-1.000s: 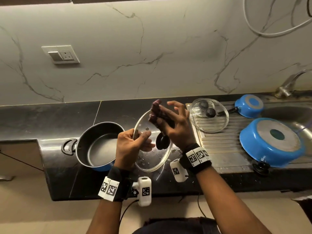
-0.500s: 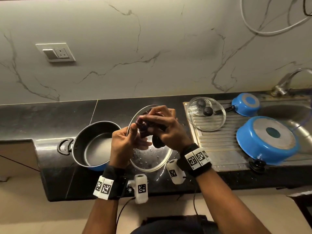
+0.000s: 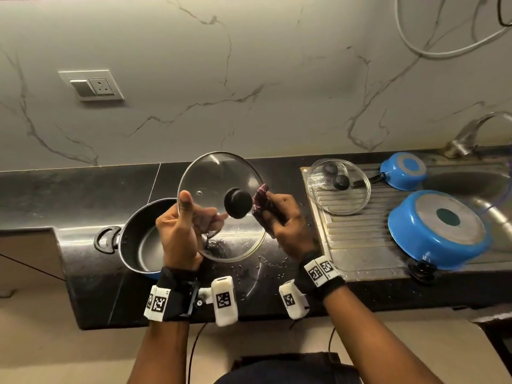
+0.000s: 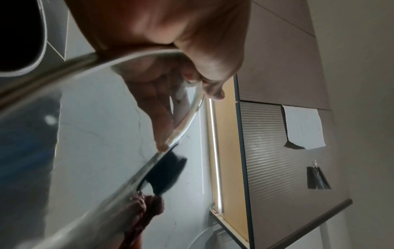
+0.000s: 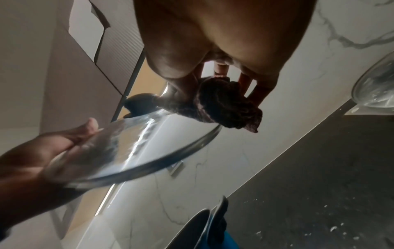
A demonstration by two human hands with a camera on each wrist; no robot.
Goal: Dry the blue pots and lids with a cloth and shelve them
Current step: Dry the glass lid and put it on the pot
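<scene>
while held up over the counter (image 3: 83, 195), tilted, knob (image 3: 238, 203) facing the head camera: lid (image 3: 221, 173), pinched at its left rim by left hand (image 3: 177, 234), thumb on top, fingers behind the glass. wet glass, so likely slippery, breakable, stiff, fairly light; best gripped at rim or knob. cloth (image 3: 261, 200), soft, bunched in right hand (image 3: 285, 223) beside the knob. no readable writing, only square markers on wristbands (image 3: 321, 271).

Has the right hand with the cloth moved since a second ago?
Yes. The right hand and cloth went from in front of the lid to its right edge, toward the sink tray.
</scene>
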